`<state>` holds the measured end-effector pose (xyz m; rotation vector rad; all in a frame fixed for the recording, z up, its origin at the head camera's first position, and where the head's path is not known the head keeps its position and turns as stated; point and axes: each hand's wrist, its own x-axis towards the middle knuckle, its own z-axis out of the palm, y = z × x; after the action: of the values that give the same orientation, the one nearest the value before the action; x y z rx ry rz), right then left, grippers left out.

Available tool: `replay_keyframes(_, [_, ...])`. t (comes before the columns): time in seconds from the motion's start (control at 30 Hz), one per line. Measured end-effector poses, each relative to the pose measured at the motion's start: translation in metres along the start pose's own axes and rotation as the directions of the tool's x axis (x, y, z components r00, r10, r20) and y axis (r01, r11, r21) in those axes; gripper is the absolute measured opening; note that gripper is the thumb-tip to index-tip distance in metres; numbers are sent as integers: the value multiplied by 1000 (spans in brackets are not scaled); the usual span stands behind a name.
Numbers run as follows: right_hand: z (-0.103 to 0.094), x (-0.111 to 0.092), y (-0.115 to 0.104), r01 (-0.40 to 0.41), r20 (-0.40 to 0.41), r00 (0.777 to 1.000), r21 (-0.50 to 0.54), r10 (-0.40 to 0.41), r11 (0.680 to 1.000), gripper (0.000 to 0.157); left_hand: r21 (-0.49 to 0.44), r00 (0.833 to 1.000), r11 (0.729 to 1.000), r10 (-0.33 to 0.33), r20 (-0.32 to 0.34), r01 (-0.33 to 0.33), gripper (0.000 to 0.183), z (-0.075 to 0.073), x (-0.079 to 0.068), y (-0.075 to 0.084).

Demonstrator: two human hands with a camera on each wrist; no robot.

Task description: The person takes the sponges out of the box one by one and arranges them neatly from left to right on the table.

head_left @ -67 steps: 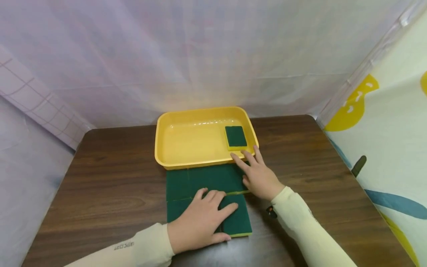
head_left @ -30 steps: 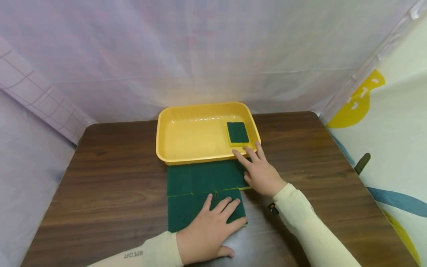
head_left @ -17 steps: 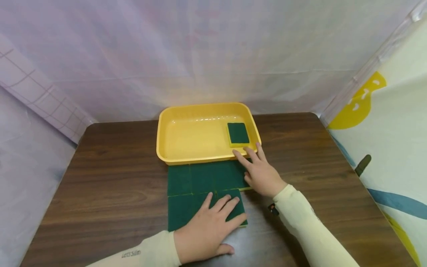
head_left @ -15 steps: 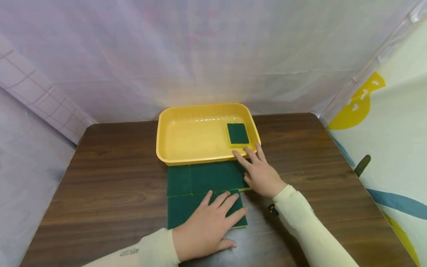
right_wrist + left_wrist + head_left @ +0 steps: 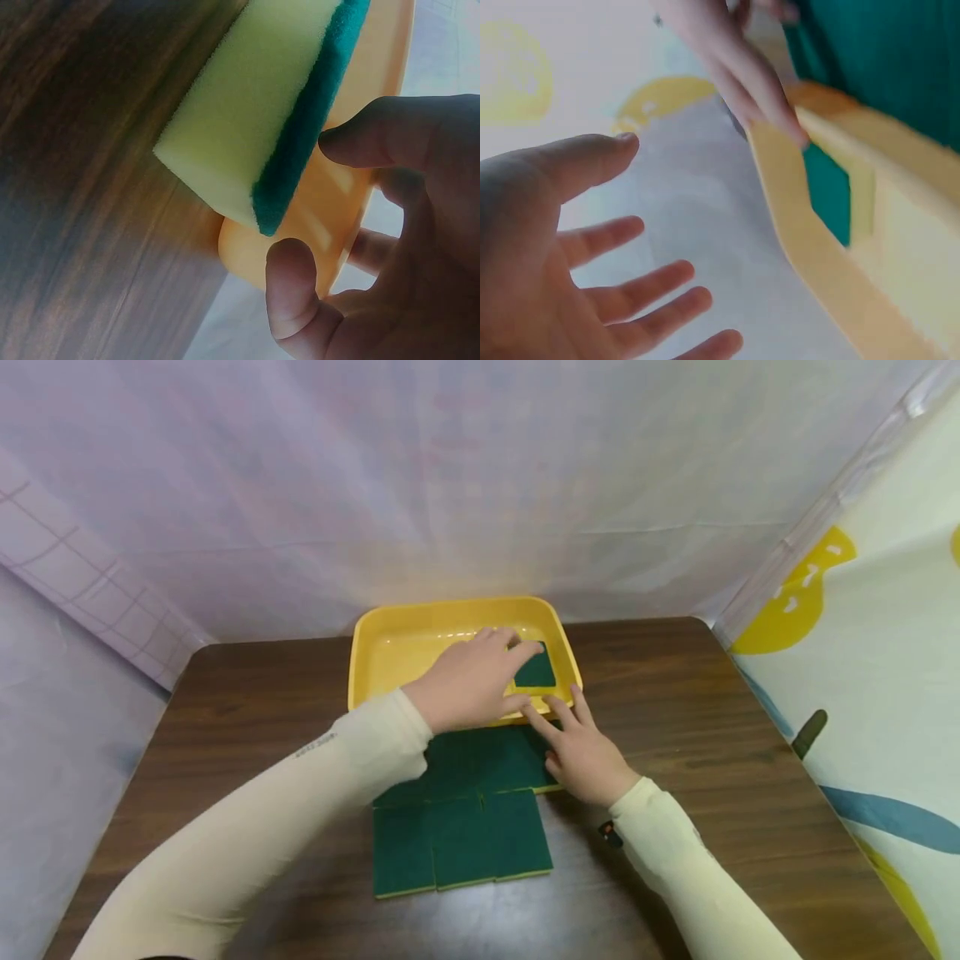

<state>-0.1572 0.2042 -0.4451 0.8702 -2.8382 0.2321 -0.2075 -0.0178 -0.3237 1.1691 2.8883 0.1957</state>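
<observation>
My left hand point(image 5: 472, 681) hovers over the yellow tray point(image 5: 366, 664), fingers spread and pointing at a green-and-yellow scrub sponge point(image 5: 536, 668) in its right end. In the left wrist view that hand point(image 5: 592, 277) holds nothing, apart from the tray wall point(image 5: 780, 217). My right hand point(image 5: 588, 756) rests at the tray's front right corner, fingers spread over the rim. Several more scouring sponges point(image 5: 461, 839) lie green side up in two rows before the tray. In the right wrist view the thumb is close to the green edge of a sponge point(image 5: 232, 105); contact is unclear.
The tray stands near the back of a dark wooden table point(image 5: 262, 718). Behind it hangs a pale curtain point(image 5: 480, 485). A patterned cloth point(image 5: 885, 693) hangs along the right side. Bare wood shows on both sides of the sponges.
My left hand has left the front row of sponges and moved forward over the tray, uncovering that row. Earlier it drew the front right sponge left against its neighbour. The right hand stays put.
</observation>
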Motion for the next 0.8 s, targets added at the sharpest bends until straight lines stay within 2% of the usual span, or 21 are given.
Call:
replay_keyframes(0.13, [-1, -1, -1, -8, 14, 1000, -4, 8, 1000, 79, -32, 996, 998, -57, 73, 59, 79, 0, 34, -18])
replay_keyframes(0.27, [1, -2, -1, -14, 25, 1000, -2, 14, 1000, 78, -35, 981, 993, -108, 159, 115, 83, 14, 62, -33])
replay_keyframes(0.47, [4, -5, 3, -6, 6, 1000, 41, 6, 999, 80, -18, 952, 988, -141, 272, 151, 84, 36, 102, -37])
replay_keyframes(0.63, [7, -7, 7, 22, -45, 999, 54, -20, 998, 81, 17, 926, 983, -176, 334, 181, 88, 49, 122, -35])
replay_keyframes(0.8, [0, -5, 4, -3, -7, 1000, 43, 4, 999, 78, 61, 894, 975, -222, 390, 216, 99, 61, 133, -38])
